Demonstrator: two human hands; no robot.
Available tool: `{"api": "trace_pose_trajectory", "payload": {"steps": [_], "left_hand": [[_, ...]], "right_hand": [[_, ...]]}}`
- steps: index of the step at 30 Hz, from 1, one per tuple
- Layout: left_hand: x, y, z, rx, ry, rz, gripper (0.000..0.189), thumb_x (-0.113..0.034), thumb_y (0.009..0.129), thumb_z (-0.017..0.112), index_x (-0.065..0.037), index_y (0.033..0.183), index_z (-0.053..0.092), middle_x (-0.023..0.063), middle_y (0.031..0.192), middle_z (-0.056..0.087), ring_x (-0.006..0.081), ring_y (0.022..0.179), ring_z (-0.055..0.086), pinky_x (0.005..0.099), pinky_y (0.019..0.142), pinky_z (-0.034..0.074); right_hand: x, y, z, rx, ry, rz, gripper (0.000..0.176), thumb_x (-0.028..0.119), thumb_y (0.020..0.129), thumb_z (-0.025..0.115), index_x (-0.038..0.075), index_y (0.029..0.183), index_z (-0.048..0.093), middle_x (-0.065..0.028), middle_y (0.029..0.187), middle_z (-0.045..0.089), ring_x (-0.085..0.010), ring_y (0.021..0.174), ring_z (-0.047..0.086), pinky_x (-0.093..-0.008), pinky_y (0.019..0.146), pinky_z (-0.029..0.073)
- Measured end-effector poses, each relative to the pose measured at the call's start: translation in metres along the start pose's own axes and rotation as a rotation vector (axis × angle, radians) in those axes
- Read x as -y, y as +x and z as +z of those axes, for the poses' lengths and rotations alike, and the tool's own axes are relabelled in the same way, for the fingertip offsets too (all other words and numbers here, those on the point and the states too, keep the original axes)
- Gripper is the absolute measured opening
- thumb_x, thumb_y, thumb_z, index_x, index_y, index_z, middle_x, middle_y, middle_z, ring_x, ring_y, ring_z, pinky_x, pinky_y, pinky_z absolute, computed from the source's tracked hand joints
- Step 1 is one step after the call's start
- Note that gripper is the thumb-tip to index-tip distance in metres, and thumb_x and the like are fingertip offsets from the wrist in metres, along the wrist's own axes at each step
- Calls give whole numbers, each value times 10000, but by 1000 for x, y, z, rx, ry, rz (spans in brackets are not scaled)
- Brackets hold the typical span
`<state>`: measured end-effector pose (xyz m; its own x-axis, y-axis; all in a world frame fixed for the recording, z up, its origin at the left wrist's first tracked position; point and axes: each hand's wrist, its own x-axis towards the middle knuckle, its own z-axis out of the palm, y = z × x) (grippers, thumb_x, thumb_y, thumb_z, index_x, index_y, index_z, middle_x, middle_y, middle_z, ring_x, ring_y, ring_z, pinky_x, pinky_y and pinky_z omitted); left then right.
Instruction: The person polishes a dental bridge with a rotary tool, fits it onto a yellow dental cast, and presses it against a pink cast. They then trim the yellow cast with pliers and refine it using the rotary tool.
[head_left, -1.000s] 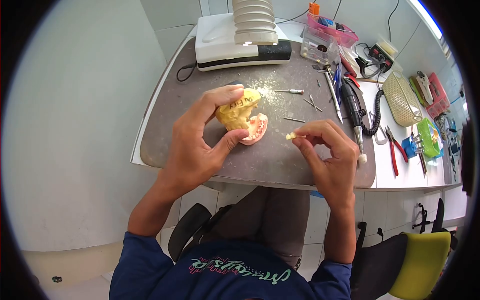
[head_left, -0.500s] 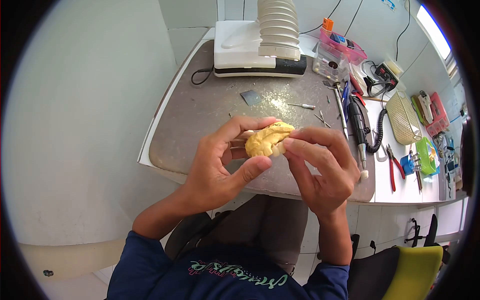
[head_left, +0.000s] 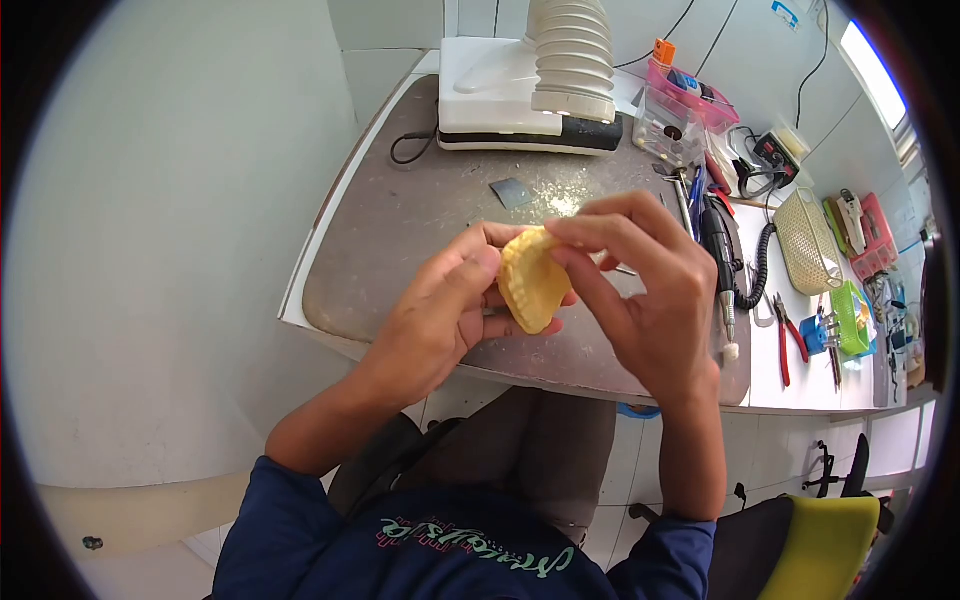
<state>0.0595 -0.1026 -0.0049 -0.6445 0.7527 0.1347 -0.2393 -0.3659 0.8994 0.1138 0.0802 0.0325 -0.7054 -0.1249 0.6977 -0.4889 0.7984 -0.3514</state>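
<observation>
Dusty grey bench (head_left: 420, 230) under the held cast (head_left: 530, 285); wall (head_left: 385, 55) apparently tiled.

Grey-brown worktop (head_left: 400, 250), rounded corners, dusty. Far edge: white extraction unit (head_left: 490, 85). In front of it a small grey metal square (head_left: 513, 192), flat, beside a patch of pale grit (head_left: 560, 203). Right edge: clear plastic box (head_left: 668, 125); black handpiece (head_left: 718, 240) lying lengthwise. Adjoining white counter (head_left: 770, 385) carries a coiled black cord (head_left: 757, 260), red-handled pliers (head_left: 785, 340), cream mesh basket (head_left: 808, 238) and green basket (head_left: 853, 315).

Mat (head_left: 400, 250) lies open beyond left hand (head_left: 440, 310); handpiece (head_left: 718, 240), pliers (head_left: 785, 335) crowd right.
</observation>
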Motion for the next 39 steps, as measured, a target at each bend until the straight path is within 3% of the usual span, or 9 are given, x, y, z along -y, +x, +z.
{"api": "trace_pose_trajectory", "payload": {"steps": [5, 8, 13, 20, 23, 28, 30, 34, 39], "left_hand": [[-2, 3, -9, -3, -219, -31, 537, -343, 1046, 336, 55, 1406, 343, 226, 1355, 508, 335, 1258, 539, 450, 1048, 477], [0, 2, -18, -124, -280, 49, 529, -318, 1047, 345, 58, 1418, 338, 252, 1390, 478, 374, 1292, 502, 453, 1067, 458], [1, 1, -21, -316, -273, 171, 495, -261, 1032, 415, 56, 1408, 363, 256, 1385, 481, 352, 1302, 496, 433, 1102, 424], [8, -1, -23, -326, -238, 248, 498, -215, 1008, 512, 16, 1421, 359, 204, 1382, 497, 322, 1320, 483, 444, 1103, 424], [10, -1, -22, -292, -244, 252, 536, -181, 982, 576, -5, 1432, 344, 166, 1393, 484, 312, 1323, 480, 449, 1097, 434], [14, 7, -4, -223, -198, 276, 597, -93, 944, 627, -6, 1448, 319, 146, 1383, 470, 292, 1309, 491, 446, 1089, 452], [18, 12, 0, -192, -213, 274, 608, -75, 937, 632, -1, 1450, 314, 142, 1384, 460, 285, 1302, 497, 444, 1086, 455], [27, 19, 4, -185, -153, 267, 637, -51, 922, 648, 15, 1452, 302, 131, 1382, 422, 266, 1280, 512, 435, 1080, 465], [27, 18, 3, -173, -103, 260, 665, -86, 914, 674, 32, 1446, 293, 133, 1367, 412, 266, 1263, 523, 438, 1061, 484]], "right_hand": [[-8, 13, -1, -51, 55, 58, 400, 73, 830, 735, 83, 1224, 665, -73, 1024, 693, -129, 780, 649, -254, 615, 529], [-9, 3, -11, 72, -7, 276, 336, 151, 841, 739, 40, 1152, 674, -112, 1032, 679, -184, 757, 656, -289, 572, 524], [-1, -15, -1, 403, -125, 347, 718, 375, 728, 830, 42, 1298, 548, -175, 1063, 667, -333, 1011, 625, -419, 888, 479], [-4, -27, 16, 227, 88, 358, 697, 197, 715, 849, 19, 1294, 506, -176, 1098, 607, -278, 1042, 645, -366, 901, 529], [-10, -33, 5, 53, 681, 609, 779, -7, 701, 822, -24, 1349, 389, -132, 1253, 487, -210, 1115, 604, -338, 981, 515], [-19, -37, -13, -43, 956, 605, 740, -11, 746, 775, -62, 1373, 385, -158, 1241, 536, -243, 1183, 580, -371, 985, 516], [-20, -37, -16, -127, 1271, 593, 770, 43, 780, 770, -65, 1418, 353, -200, 1235, 568, -270, 1184, 582, -395, 993, 510], [-24, -39, -21, -168, 1217, 559, 829, 97, 805, 775, -59, 1450, 278, -237, 1222, 578, -285, 1165, 599, -408, 1011, 498], [-18, -36, -24, -138, 869, 581, 754, 86, 774, 816, -23, 1389, 394, -164, 1149, 624, -202, 1073, 639, -340, 957, 527]]}}
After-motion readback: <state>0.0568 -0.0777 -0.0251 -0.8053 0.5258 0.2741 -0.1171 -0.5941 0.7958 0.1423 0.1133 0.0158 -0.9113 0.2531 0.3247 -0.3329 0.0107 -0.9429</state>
